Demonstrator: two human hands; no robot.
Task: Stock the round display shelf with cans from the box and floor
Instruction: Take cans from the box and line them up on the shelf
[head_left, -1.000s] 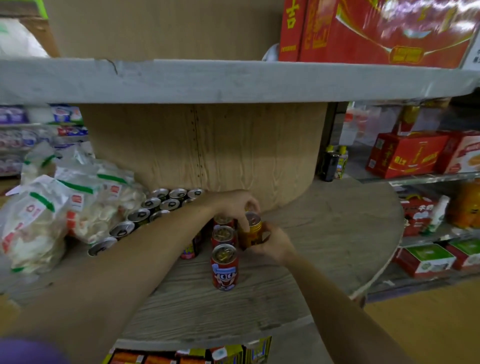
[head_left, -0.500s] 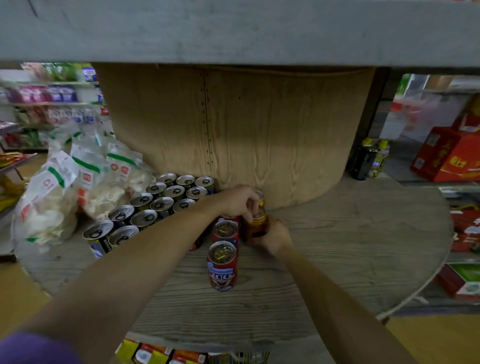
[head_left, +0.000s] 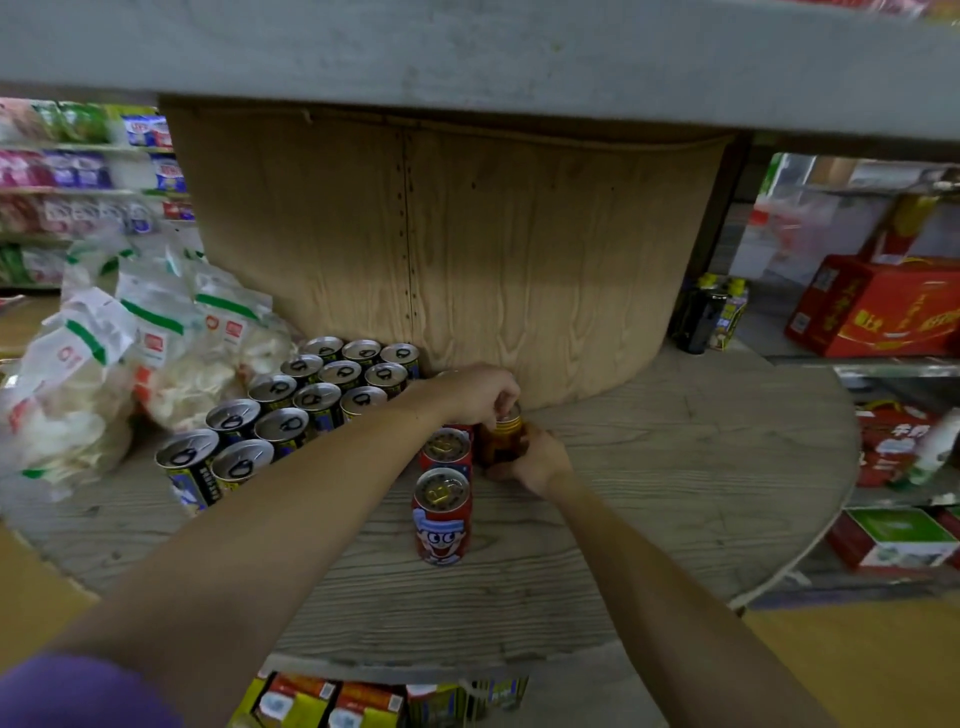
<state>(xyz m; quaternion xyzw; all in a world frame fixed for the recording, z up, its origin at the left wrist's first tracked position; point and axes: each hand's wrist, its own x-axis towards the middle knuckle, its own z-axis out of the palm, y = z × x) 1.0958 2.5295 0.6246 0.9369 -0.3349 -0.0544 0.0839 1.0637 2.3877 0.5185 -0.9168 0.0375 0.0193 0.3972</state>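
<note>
On the round wooden shelf (head_left: 675, 493) a dark orange-gold can (head_left: 500, 441) stands near the central wooden drum (head_left: 467, 249). My right hand (head_left: 535, 460) wraps its side from the right. My left hand (head_left: 480, 395) curls its fingertips over the can's top rim. To the left of that can a row of red cartoon-face cans runs toward me, the nearest red can (head_left: 442, 514) standing upright. A block of several blue-labelled silver-top cans (head_left: 291, 415) fills the shelf further left.
White snack bags (head_left: 130, 364) pile on the shelf's left side. The upper shelf board (head_left: 467, 57) hangs low overhead. Two dark bottles (head_left: 711, 317) stand at the back right. Red gift boxes (head_left: 878, 306) fill the right shelving. Cartons (head_left: 332, 701) sit below the shelf's front edge.
The view has dropped further under the upper shelf. Both hands have stayed on the dark can beside the red row, pushing it slightly deeper toward the drum.
</note>
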